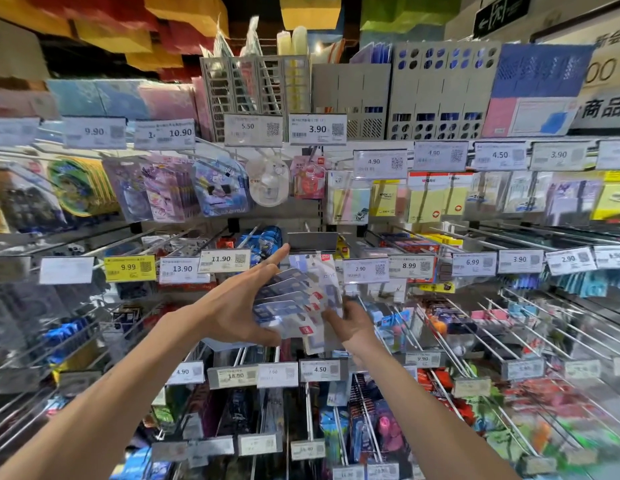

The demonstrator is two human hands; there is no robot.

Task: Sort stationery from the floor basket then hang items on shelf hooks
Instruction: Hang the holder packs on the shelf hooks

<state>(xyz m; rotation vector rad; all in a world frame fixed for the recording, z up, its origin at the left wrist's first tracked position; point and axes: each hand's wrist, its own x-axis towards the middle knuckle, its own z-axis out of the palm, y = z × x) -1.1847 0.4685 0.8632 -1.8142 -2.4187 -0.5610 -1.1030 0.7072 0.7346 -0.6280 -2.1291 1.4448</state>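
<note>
I hold a fanned stack of blue-and-clear blister packs [294, 299] with red corner labels in front of the shelf. My left hand [237, 306] cups the stack from the left, index finger stretched up toward a hook with a blank grey tag holder [312, 241]. From below and to the right, my right hand [353, 327] pinches the front pack's lower edge. The topmost pack [317, 271] reaches up just under that tag holder. The floor basket is out of view.
Rows of metal hooks [481, 317] with price tags jut toward me on all sides. Sticky notes [423, 199] hang upper right, cartoon packs [218, 188] upper left, grey file racks [350, 95] on the top shelf.
</note>
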